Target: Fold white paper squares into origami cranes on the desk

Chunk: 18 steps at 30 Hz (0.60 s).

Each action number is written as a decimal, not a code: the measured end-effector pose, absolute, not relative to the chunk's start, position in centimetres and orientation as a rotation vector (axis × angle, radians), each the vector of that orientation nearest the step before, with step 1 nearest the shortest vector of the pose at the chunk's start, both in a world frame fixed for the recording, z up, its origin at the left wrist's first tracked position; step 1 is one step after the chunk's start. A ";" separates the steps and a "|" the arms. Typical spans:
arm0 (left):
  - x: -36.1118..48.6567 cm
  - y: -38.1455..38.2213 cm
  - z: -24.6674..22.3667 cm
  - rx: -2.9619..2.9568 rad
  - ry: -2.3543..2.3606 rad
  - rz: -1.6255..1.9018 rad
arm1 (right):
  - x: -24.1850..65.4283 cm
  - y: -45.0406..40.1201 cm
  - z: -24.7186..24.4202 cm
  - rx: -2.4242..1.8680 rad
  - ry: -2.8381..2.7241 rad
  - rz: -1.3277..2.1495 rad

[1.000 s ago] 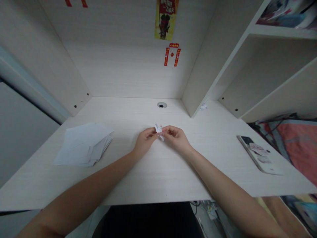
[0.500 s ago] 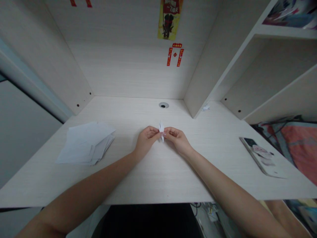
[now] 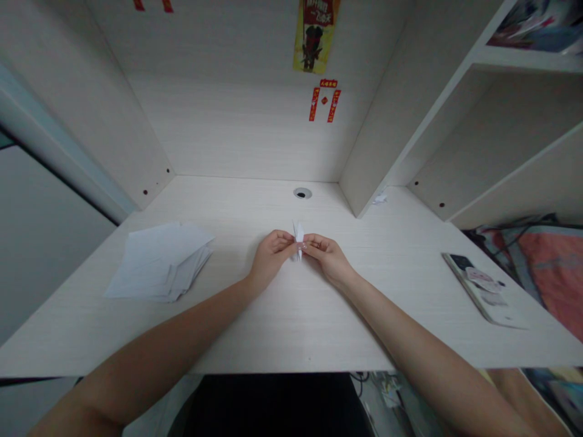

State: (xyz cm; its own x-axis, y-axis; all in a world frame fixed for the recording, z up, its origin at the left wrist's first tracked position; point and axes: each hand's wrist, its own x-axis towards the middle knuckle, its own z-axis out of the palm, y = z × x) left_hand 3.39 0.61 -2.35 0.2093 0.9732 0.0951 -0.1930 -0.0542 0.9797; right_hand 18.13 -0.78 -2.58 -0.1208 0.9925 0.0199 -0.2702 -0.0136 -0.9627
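A small folded piece of white paper stands upright between my hands above the middle of the desk, with narrow pointed layers sticking out at top and bottom. My left hand pinches its left side between thumb and fingers. From the right, my right hand pinches the other side. Both thumbs meet at the front of the paper and hide its middle folds.
White paper sheets lie in a loose stack at the left. A phone rests on the right side of the desk. Toward the back is a round cable hole, beside an upright divider panel. Orange-red fabric lies at the far right.
The folded paper's layers look slightly more spread at the top and bottom. Both hands keep their pinch in nearly the same place. The whole view has shifted very slightly.
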 end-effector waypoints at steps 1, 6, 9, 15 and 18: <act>3.4 0.6 -2.4 1.222 0.880 1.177 | 18.1 -0.8 -2.5 -0.942 -1.095 1.413; 3.3 0.6 -2.3 1.214 0.875 1.168 | 18.2 -0.9 -2.4 -0.951 -1.130 1.384; 3.3 0.4 -2.3 1.224 0.885 1.172 | 18.2 -0.8 -2.5 -0.956 -1.136 1.377; 3.2 0.1 -2.2 1.290 0.884 1.212 | 18.3 -0.9 -2.6 -0.937 -1.108 1.418; 3.1 0.0 -2.1 1.308 0.891 1.234 | 18.3 -0.9 -2.5 -0.932 -1.106 1.425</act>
